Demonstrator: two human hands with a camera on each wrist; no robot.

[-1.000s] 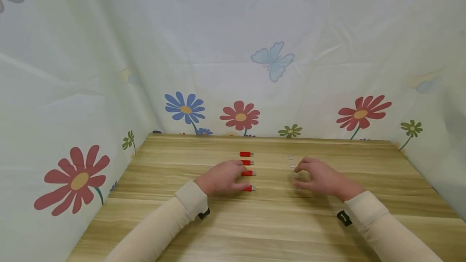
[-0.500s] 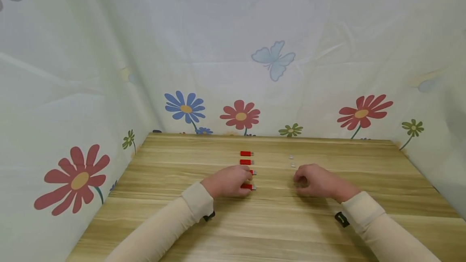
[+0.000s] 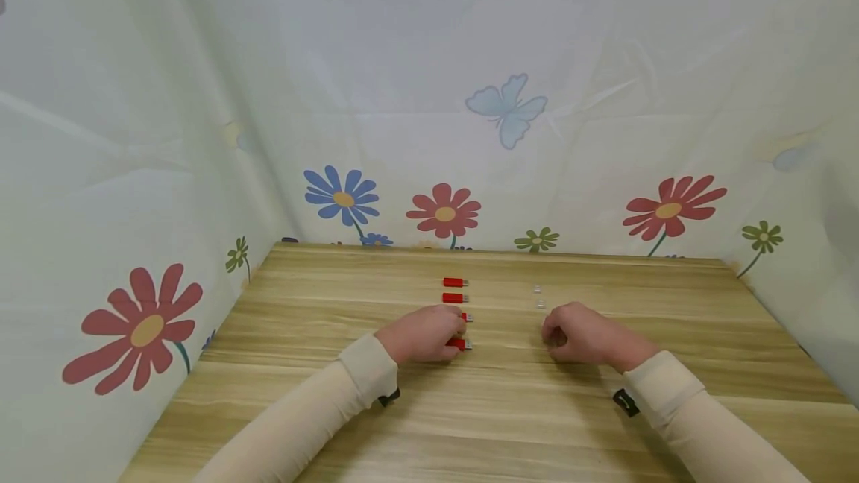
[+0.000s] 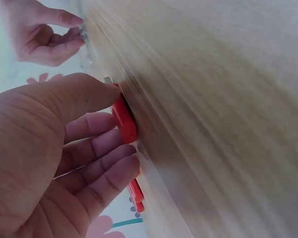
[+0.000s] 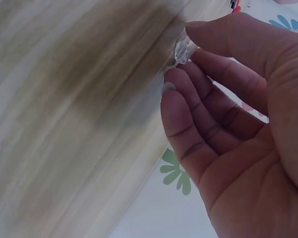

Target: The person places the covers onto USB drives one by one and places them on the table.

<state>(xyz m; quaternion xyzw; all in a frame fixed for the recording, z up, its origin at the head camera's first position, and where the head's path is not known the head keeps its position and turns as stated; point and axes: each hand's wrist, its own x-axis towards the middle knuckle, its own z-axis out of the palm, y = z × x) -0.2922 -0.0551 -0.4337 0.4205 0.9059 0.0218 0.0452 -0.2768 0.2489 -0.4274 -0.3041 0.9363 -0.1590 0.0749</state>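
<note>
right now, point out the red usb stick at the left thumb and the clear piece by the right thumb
Red usb stick (image 4: 123,120): left wrist view, middle of its red body.
Clear piece (image 5: 182,51): right wrist view, middle of its visible side.

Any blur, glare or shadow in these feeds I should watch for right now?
Head view: fairly even light, but the loose clear caps nearly vanish against the wood table. Left wrist view: the foreground wood grain is soft, the nearest red USB stick reads clearer. Right wrist view: dim, a dark shadow on the wood beside the right hand, pale glints on the clear piece at its fingertips.
</note>
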